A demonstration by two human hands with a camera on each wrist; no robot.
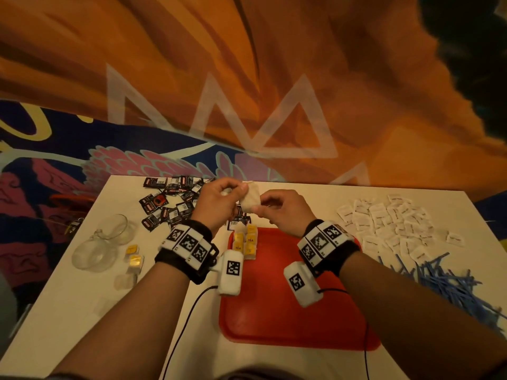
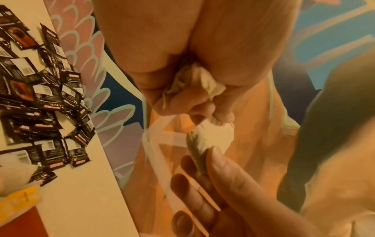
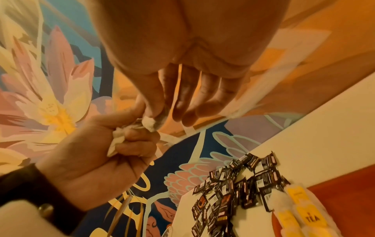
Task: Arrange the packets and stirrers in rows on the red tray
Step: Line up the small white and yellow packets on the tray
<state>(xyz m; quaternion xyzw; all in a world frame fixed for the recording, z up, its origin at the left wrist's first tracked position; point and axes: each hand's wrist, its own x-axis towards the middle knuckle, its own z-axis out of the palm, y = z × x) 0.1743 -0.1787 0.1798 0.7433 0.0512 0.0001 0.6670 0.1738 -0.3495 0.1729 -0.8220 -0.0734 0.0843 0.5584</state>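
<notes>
Both hands hold one white tea bag above the red tray's far edge, head view: left hand pinching its top, right hand its lower corner. Left wrist view: curled fingers clutch crumpled paper. Right wrist view: thumb and forefinger pinch the bag.

Stirrers cut off, white packets' print illegible

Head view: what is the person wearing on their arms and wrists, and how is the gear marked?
Both forearms are bare, with no sleeves. The left hand and right hand are ungloved. Each wrist carries a black band fitted with white blocks printed with black square codes, plus a white boxy camera unit bearing its own code. A thin black cable trails from each unit.
</notes>
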